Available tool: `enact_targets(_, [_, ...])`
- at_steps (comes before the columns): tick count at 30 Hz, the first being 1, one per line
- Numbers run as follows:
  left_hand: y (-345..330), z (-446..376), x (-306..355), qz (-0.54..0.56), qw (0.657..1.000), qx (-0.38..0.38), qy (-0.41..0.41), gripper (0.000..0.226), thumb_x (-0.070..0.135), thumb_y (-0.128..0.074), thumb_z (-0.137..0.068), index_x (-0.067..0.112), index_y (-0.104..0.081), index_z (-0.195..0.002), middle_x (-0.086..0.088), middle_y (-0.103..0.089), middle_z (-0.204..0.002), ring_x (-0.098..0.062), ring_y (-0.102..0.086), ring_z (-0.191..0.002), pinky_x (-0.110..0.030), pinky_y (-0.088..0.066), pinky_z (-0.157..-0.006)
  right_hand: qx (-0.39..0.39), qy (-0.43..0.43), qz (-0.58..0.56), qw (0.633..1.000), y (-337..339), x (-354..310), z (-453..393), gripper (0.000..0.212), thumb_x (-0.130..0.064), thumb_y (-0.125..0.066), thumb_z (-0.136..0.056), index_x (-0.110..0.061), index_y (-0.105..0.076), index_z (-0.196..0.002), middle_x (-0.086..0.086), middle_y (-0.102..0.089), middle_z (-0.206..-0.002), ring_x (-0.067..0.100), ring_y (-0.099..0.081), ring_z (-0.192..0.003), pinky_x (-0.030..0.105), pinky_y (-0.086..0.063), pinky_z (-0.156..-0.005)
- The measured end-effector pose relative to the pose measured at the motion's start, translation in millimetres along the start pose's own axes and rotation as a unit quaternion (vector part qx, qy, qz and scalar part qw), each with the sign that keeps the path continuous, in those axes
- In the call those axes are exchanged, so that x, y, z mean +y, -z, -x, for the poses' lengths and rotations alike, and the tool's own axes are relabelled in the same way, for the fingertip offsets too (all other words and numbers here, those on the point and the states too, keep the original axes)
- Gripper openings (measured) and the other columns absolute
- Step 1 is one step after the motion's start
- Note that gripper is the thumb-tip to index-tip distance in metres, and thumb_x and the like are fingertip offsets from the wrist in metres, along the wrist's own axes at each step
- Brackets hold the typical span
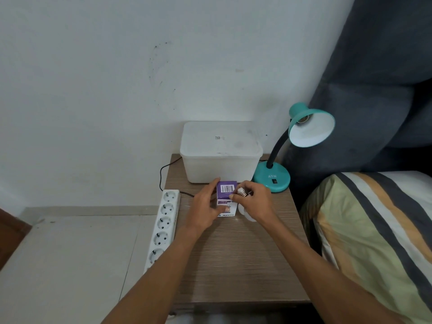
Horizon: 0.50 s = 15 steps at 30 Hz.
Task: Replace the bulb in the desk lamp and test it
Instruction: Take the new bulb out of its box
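Note:
A teal desk lamp (273, 177) stands at the back right of the wooden bedside table (238, 258). Its shade (313, 129) tilts toward me and the socket inside holds no bulb. My left hand (205, 206) grips a purple and white bulb box (225, 190) in the middle of the table. Right beside the box, my right hand (256, 202) holds a white bulb (243, 194), screw base pointing up and left. The bulb's round glass end shows below my palm.
A white plastic tub (221, 155) stands at the back of the table, just behind the box. A white power strip (163, 228) lies along the table's left edge, with a black cable behind it. A bed with a striped cover (374, 242) is on the right.

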<state>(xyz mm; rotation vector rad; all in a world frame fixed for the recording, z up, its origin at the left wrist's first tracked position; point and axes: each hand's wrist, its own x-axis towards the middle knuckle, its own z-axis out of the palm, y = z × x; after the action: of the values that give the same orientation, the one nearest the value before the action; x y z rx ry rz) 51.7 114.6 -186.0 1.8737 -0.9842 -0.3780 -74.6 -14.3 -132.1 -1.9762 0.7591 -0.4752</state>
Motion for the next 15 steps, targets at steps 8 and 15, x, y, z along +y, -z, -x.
enact_targets(8, [-7, 10, -3, 0.017, 0.999, 0.023, -0.013, 0.084, 0.015, -0.082, -0.085, 0.026, -0.038, -0.155, 0.000, -0.065, -0.132, -0.007, -0.066, -0.113, -0.027, -0.059, -0.093, -0.003, -0.015, -0.003, 1.000, -5, 1, 2, 0.020, -0.027, -0.085, -0.076, -0.034, -0.067, -0.081, -0.013, -0.069, -0.088, 0.005, -0.070, -0.081, 0.026, -0.060, -0.070])
enact_targets(15, [-9, -3, -6, 0.036, 0.997, 0.069, -0.005, 0.085, 0.002, -0.084, -0.080, 0.025, -0.046, -0.151, -0.004, -0.061, -0.131, -0.014, -0.063, -0.120, -0.029, -0.058, -0.096, 0.030, -0.025, -0.025, 0.999, 2, 2, -1, 0.025, -0.018, -0.079, -0.077, -0.023, -0.064, -0.097, -0.007, -0.066, -0.087, 0.012, -0.067, -0.081, 0.037, -0.061, -0.071])
